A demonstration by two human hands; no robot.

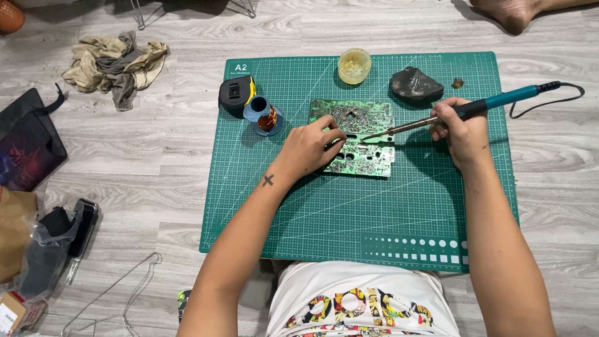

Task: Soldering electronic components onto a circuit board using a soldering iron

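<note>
Now pressing down with left hand (310,146) on green circuit board (355,137) mid cutting mat (374,212), right hand (460,129) clamped round soldering iron (458,112), tip touching board, hands apart.

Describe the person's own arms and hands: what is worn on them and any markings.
Both arms are bare from above the elbow down: no sleeves, gloves, watch or bracelets show. The left hand has no visible rings; a small dark cross-shaped mark sits on the left forearm near the wrist. The right hand is bare too, with a tiny dark dot near its wrist. The fingers are uncovered.
</note>
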